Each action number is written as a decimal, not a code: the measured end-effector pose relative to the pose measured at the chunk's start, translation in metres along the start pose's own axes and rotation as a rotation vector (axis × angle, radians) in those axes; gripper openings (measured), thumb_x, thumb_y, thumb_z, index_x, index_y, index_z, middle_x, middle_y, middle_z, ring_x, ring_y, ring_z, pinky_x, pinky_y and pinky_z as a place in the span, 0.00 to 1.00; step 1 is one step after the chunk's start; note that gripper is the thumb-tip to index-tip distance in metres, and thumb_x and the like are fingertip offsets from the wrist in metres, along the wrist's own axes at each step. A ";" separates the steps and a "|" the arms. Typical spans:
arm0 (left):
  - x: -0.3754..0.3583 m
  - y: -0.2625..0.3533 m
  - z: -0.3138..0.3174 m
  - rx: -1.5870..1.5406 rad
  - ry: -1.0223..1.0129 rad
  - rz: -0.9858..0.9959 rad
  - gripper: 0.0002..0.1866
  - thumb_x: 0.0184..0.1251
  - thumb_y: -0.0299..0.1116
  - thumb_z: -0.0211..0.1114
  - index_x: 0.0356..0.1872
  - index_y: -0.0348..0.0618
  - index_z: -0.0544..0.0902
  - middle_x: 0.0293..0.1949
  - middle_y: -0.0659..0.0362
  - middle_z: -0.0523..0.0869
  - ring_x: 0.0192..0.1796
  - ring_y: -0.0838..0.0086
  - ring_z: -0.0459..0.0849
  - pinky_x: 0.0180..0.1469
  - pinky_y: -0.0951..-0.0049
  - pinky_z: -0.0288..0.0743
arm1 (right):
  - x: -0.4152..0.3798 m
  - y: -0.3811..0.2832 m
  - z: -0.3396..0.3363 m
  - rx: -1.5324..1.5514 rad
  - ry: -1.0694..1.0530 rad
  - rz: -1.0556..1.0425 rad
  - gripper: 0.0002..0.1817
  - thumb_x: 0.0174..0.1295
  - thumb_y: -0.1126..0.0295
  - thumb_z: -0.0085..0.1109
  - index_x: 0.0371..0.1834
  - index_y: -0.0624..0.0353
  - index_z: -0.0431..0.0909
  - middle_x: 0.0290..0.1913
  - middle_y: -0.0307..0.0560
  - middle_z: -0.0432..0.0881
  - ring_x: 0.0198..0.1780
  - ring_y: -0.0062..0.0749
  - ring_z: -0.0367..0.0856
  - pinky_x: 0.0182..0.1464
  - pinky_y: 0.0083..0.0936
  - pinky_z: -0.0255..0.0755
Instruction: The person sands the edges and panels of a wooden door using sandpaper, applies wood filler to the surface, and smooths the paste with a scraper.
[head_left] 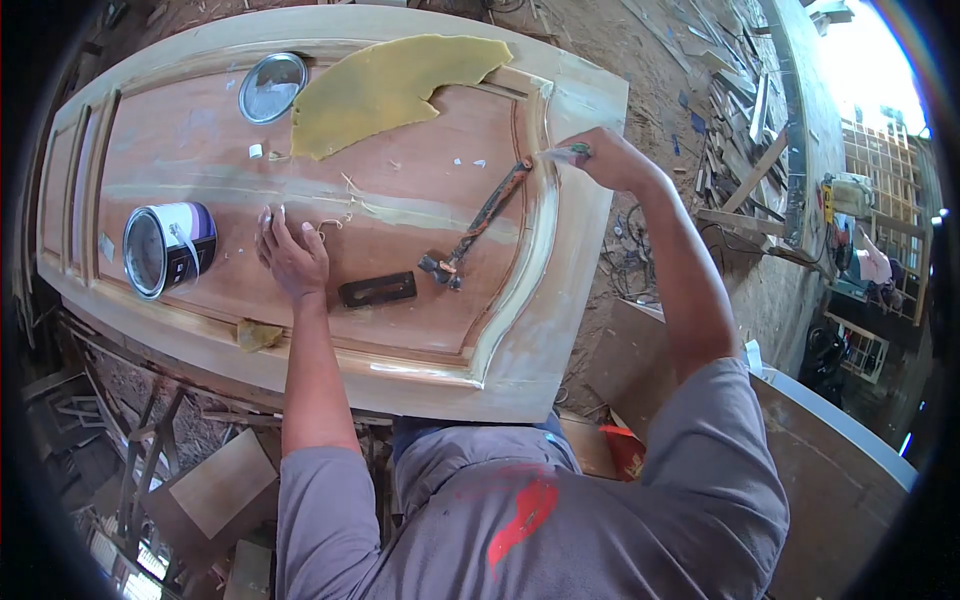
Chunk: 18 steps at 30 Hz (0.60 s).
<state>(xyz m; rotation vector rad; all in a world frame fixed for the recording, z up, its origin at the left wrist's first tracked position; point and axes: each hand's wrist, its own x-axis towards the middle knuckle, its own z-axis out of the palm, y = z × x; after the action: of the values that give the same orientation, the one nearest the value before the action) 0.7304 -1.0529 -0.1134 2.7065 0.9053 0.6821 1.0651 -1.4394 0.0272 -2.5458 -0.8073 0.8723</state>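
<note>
My left hand (295,250) lies on the reddish panel of a wooden door (400,210), fingers spread and holding nothing. At the door's right end, my right hand (613,160) is closed around a putty knife (566,154) with a bit of green at its handle. The blade reaches the curved moulding (545,215), which carries pale filler. Close to the blade is the handle end of a hammer (485,220) lying on the panel. A dark, flat rectangular block (377,290) rests just right of my left wrist.
An open paint can (146,252) lies on the door at left. Farther back are a round metal lid (273,88) and a torn yellow sandpaper sheet (395,85). A small sandpaper scrap (258,335) sits by the near moulding. Wood offcuts (735,140) litter the floor at right.
</note>
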 end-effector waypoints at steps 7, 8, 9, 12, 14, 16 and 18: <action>0.001 0.000 0.001 0.003 0.003 -0.012 0.29 0.74 0.42 0.61 0.72 0.40 0.76 0.73 0.41 0.77 0.78 0.46 0.70 0.80 0.44 0.59 | 0.036 0.038 -0.007 0.556 0.302 0.261 0.17 0.61 0.70 0.73 0.49 0.72 0.88 0.42 0.53 0.89 0.43 0.33 0.83 0.49 0.39 0.78; 0.001 0.000 0.001 0.001 0.001 -0.012 0.29 0.74 0.42 0.61 0.72 0.40 0.76 0.73 0.41 0.77 0.78 0.46 0.70 0.80 0.44 0.59 | 0.043 0.047 -0.004 0.593 0.277 0.319 0.18 0.59 0.70 0.74 0.47 0.74 0.87 0.42 0.53 0.89 0.42 0.34 0.83 0.48 0.40 0.77; 0.001 0.000 0.001 -0.001 0.000 -0.014 0.29 0.74 0.42 0.61 0.72 0.40 0.76 0.73 0.41 0.77 0.78 0.46 0.70 0.80 0.44 0.59 | 0.047 0.049 -0.001 0.574 0.275 0.352 0.18 0.58 0.69 0.74 0.47 0.74 0.88 0.41 0.53 0.89 0.42 0.33 0.83 0.47 0.39 0.77; 0.000 -0.002 0.003 0.003 0.005 -0.018 0.29 0.74 0.42 0.60 0.71 0.39 0.76 0.73 0.42 0.77 0.78 0.46 0.70 0.80 0.44 0.60 | 0.057 0.049 0.003 0.577 0.268 0.413 0.19 0.57 0.69 0.74 0.47 0.74 0.88 0.41 0.52 0.88 0.42 0.33 0.82 0.45 0.39 0.75; 0.000 -0.003 0.003 0.013 0.001 -0.026 0.29 0.74 0.43 0.60 0.71 0.39 0.76 0.73 0.41 0.77 0.78 0.46 0.71 0.80 0.44 0.60 | 0.055 0.044 0.002 0.667 0.272 0.426 0.19 0.57 0.69 0.73 0.47 0.74 0.88 0.41 0.53 0.89 0.42 0.34 0.83 0.44 0.39 0.75; -0.001 -0.002 0.003 0.011 -0.001 -0.028 0.29 0.74 0.43 0.60 0.71 0.39 0.76 0.73 0.41 0.77 0.78 0.46 0.71 0.80 0.43 0.60 | 0.057 0.036 0.008 0.733 0.449 0.353 0.19 0.57 0.69 0.73 0.46 0.75 0.88 0.40 0.53 0.89 0.41 0.35 0.83 0.44 0.39 0.75; 0.001 -0.001 0.002 0.005 0.006 -0.030 0.28 0.74 0.43 0.61 0.71 0.39 0.76 0.73 0.41 0.77 0.78 0.46 0.71 0.80 0.44 0.60 | 0.062 0.037 0.012 0.772 0.574 0.302 0.18 0.57 0.69 0.73 0.44 0.75 0.88 0.38 0.53 0.89 0.40 0.35 0.84 0.43 0.39 0.75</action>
<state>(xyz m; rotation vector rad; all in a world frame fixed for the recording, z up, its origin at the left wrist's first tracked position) 0.7315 -1.0519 -0.1155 2.6908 0.9479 0.6831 1.1126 -1.4296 -0.0278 -2.0392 0.0966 0.3637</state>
